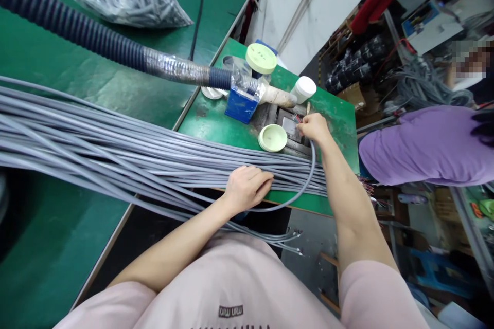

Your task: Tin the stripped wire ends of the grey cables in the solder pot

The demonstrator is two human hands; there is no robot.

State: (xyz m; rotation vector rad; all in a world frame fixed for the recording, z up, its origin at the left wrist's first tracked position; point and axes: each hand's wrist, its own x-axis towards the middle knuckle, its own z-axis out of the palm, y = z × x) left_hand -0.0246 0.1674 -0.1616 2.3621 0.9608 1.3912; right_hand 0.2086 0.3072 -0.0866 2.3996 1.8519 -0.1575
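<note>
On our green tabletop (208, 126), a bundle of gray cables (154, 151) ran along the near edge. Our ribbed hose (108, 46) crossed the left edge. Our left hand (249, 185) lay curled over the bundle; we could not tell whether it gripped any. Our right hand (314, 127) pinched one looped cable (313, 157), its wire end at the fingertips near a metal plate (288, 126), its curve dipping past the near edge.
</note>
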